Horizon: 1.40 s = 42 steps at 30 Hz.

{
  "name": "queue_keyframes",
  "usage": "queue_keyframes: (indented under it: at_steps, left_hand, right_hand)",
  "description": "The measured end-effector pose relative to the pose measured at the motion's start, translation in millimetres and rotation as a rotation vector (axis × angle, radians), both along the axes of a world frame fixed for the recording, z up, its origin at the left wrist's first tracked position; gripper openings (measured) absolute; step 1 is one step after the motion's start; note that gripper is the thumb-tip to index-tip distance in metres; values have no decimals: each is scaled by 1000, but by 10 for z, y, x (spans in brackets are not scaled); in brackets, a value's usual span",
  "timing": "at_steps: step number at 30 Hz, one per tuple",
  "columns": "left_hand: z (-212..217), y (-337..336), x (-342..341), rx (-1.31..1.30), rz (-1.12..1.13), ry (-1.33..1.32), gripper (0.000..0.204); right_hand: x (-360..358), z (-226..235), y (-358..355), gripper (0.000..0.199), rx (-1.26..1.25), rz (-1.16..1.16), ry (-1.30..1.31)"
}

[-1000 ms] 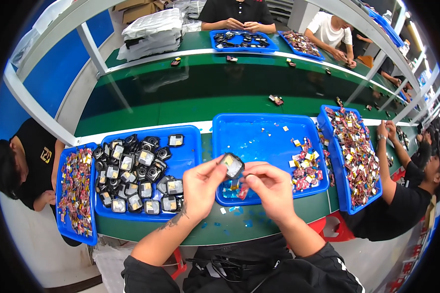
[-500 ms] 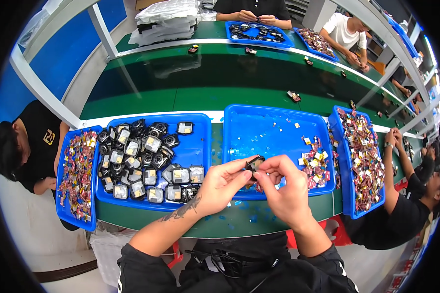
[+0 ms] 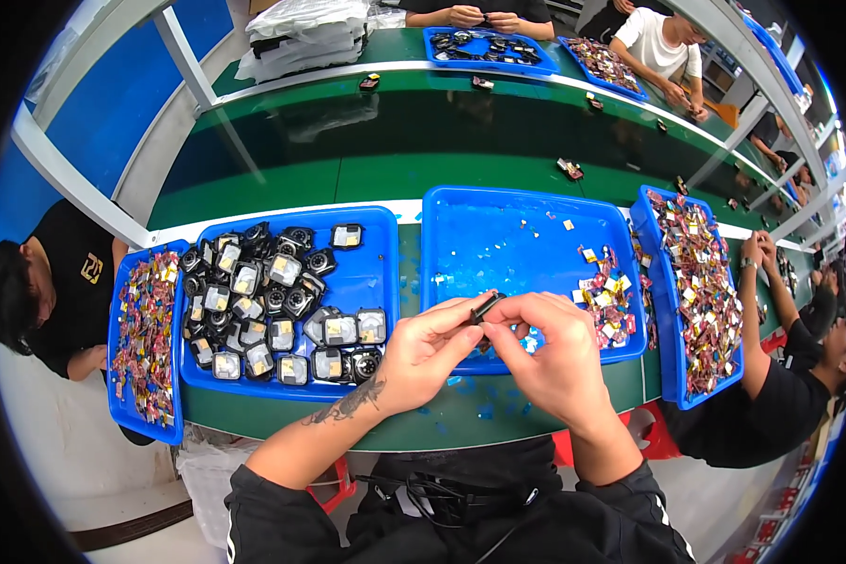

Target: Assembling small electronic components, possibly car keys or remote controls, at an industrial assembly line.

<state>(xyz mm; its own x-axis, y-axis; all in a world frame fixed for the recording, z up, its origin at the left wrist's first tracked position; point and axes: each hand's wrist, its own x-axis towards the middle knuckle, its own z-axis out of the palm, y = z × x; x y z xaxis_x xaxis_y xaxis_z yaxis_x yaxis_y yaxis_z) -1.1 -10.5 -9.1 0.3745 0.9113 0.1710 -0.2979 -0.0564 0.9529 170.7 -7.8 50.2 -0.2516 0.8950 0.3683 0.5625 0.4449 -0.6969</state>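
In front of me, over the near edge of a mostly bare blue tray (image 3: 498, 230), my left hand (image 3: 423, 357) pinches a small black watch case (image 3: 485, 307) between thumb and fingers. From the other side my right hand (image 3: 553, 352) grips the same case, fingers curled and thumb against it. The case is tilted nearly edge-on, so its inside is hidden. Small pink and yellow electronic parts (image 3: 611, 315) lie in that tray's right end. Left of my hands, another blue tray (image 3: 374, 254) holds a pile of black watch cases (image 3: 284, 271), many with pale square faces up.
Narrow blue trays heaped with small parts stand at far left (image 3: 115, 329) and right (image 3: 694, 395). Beyond runs a green conveyor belt (image 3: 395, 127) carrying a few scattered pieces. White frame posts (image 3: 85, 183) rise around the bench. Co-workers sit on both sides and across.
Between my fingers the watch case has turned from showing its face to nearly edge-on. My right hand has closed in slightly around it. The whole view has shifted a little.
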Motion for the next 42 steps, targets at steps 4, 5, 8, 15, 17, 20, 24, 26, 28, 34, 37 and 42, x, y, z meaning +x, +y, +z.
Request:
queue_keyframes:
  at_steps: [4, 5, 8, 15, 17, 20, 24, 26, 28, 34, 37, 42]
  left_hand:
    - [-7, 0, 7, -51, -32, -71, 39]
    - [-7, 6, 12, -22, -18, -48, 38]
    - [8, -5, 14, -14, 5, -1, 37]
    - [0, -22, 17, -130, -39, -44, 39]
    - [-26, -17, 30, -151, -26, -61, 39]
    - [59, -3, 58, -190, 65, -105, 39]
    - [125, 11, 72, -143, 218, -142, 37]
    - [171, 8, 56, -147, 217, -110, 38]
    - [159, 3, 57, -55, 205, -111, 38]
    - [181, 18, -49, 501, 245, 489, 31]
    - [163, 25, -61, 579, 274, 542, 30]
    - [227, 6, -102, 446, 143, 529, 21]
  right_hand:
    - [-9, -27, -17, 8, -67, -20, 64]
    - [-11, -26, -19, 8, -68, -22, 64]
    - [-10, -10, -21, 11, 47, -28, -28]
    - [-10, -9, -19, 22, 135, -139, -99]
    - [-16, -101, 0, 22, 118, -148, -97]
    - [32, -223, -7, 22, -108, -111, 283]
    - [-1, -203, -265, 21, -381, -82, 506]
    - [7, -306, -250, 19, -355, -72, 589]
    - [11, -290, -225, 14, -345, -60, 693]
    - [133, -226, -181, 11, -496, 97, 783]
    - [160, -186, -174, 7, -529, 111, 736]
    - [284, -191, -114, 8, -605, 132, 625]
